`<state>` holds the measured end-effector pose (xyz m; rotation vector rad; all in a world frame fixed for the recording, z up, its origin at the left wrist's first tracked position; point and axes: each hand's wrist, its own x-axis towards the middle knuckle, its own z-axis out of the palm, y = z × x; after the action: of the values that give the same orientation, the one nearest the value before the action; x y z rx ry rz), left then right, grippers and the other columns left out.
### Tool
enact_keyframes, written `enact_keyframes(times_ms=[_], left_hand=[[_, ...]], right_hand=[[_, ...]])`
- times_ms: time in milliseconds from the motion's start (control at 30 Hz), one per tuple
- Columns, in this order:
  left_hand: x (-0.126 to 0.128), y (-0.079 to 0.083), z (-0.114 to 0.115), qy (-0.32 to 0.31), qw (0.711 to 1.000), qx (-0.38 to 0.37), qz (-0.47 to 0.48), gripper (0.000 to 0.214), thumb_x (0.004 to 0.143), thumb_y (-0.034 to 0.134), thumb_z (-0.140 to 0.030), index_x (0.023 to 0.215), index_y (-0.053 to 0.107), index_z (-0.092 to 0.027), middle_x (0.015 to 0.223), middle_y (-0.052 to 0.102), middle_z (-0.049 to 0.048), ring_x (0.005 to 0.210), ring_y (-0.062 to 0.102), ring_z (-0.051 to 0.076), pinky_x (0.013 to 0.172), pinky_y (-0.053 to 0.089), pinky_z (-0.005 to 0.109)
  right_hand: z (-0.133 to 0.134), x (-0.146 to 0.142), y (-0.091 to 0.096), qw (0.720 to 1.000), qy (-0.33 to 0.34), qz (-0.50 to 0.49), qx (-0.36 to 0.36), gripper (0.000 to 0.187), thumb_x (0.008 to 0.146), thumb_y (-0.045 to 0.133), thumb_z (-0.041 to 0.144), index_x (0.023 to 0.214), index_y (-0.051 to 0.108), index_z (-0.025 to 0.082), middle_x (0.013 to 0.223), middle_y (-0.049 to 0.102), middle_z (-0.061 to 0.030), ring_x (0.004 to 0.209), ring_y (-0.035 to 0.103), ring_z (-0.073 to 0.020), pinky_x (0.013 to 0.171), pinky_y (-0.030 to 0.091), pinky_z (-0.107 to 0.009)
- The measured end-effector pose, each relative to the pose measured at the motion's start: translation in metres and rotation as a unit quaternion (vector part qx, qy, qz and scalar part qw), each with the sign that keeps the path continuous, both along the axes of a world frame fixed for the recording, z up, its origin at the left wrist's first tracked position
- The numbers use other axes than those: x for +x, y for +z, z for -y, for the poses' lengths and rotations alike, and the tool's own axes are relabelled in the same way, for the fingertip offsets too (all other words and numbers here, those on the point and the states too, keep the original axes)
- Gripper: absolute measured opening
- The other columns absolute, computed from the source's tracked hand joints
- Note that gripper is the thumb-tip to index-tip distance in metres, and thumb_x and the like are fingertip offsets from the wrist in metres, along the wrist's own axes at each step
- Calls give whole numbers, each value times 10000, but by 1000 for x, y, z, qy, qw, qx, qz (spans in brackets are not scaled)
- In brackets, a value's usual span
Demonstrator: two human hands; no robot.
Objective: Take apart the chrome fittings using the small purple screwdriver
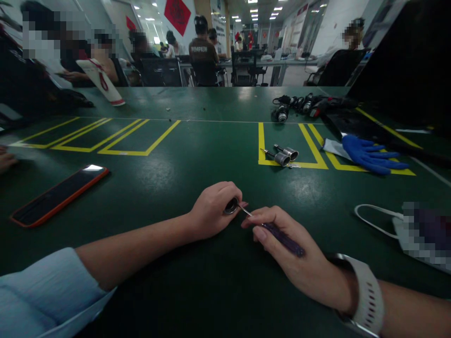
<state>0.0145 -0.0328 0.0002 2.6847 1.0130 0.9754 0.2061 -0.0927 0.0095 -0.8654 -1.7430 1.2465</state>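
My left hand (pixel 213 210) rests on the green table, fingers curled round a small round metal part (pixel 231 205). My right hand (pixel 289 251) pinches a thin screwdriver with a purple handle (pixel 282 237); its metal tip points into the metal part. A white watch (pixel 362 293) sits on my right wrist. Both hands lie close together near the table's front middle.
Two small metal cylinders (pixel 283 155) lie in a yellow-marked box farther back. A blue glove (pixel 369 154) is to the right, a phone in an orange case (pixel 58 195) to the left, a face mask (pixel 398 225) at right. More parts (pixel 299 105) sit at the back; people sit beyond.
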Motion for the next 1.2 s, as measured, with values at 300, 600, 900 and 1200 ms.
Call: enact_keyframes(times_ms=[300, 600, 900, 1200], left_hand=[[1, 1, 0, 22, 997, -57, 40, 172, 778, 633, -172, 714, 474, -173, 649, 510, -41, 571, 483, 90, 536, 373, 208], [2, 2, -1, 20, 992, -108, 59, 204, 757, 666, -217, 684, 482, -170, 629, 505, -46, 552, 466, 81, 518, 364, 200], [1, 2, 0, 18, 993, -104, 49, 204, 767, 651, -234, 681, 478, -170, 625, 497, -44, 544, 460, 78, 500, 353, 198], [1, 1, 0, 7, 995, -87, 44, 206, 763, 666, -225, 699, 478, -167, 626, 493, -46, 542, 457, 76, 503, 351, 197]], right_hand=[[1, 0, -3, 1000, 12, 21, 19, 153, 916, 484, 183, 1047, 545, 233, 1035, 604, -26, 1020, 566, -141, 906, 464, -295], [4, 2, -8, 994, 33, 38, 96, 225, 898, 507, 137, 1095, 531, 242, 1026, 602, -24, 1041, 571, -142, 937, 462, -311], [3, 2, -2, 998, -4, 19, 68, 132, 899, 489, 174, 981, 582, 219, 914, 643, -25, 883, 620, -144, 806, 500, -302], [5, 4, -1, 997, -14, 7, 75, 137, 896, 481, 163, 961, 589, 215, 891, 645, -23, 846, 618, -134, 764, 498, -286]])
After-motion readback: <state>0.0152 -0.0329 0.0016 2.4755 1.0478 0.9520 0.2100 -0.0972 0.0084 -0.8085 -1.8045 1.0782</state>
